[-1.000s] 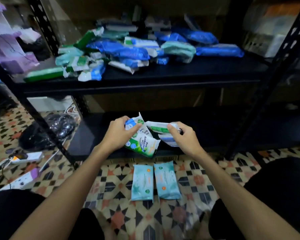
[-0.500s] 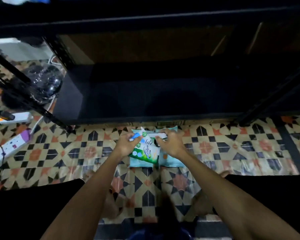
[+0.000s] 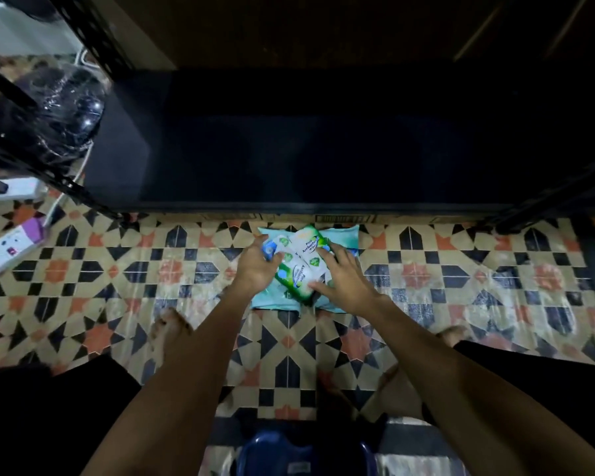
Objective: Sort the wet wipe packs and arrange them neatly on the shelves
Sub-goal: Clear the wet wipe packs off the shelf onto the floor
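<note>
The left hand (image 3: 255, 269) curls its fingers round the left edge of the green-and-white wipe packs (image 3: 301, 266), which rest on two teal packs (image 3: 272, 300) lying on the tiled floor (image 3: 152, 269) near the dark bottom shelf (image 3: 289, 149). The right hand (image 3: 344, 280) presses them with spread fingers. The slick, loosely overlapped packs could slide apart if either hand lets go.

Dim indoor lighting; shelf (image 3: 323, 142) interior near black, detail lost. Patterned floor (image 3: 152, 269) moderately lit, faint sheen. Highlights glint on plastic-wrapped object (image 3: 59, 111), upper left. Wide-angle bending at edges (shelf posts bow). Hands slightly soft; lower corners fall into shadow.
</note>
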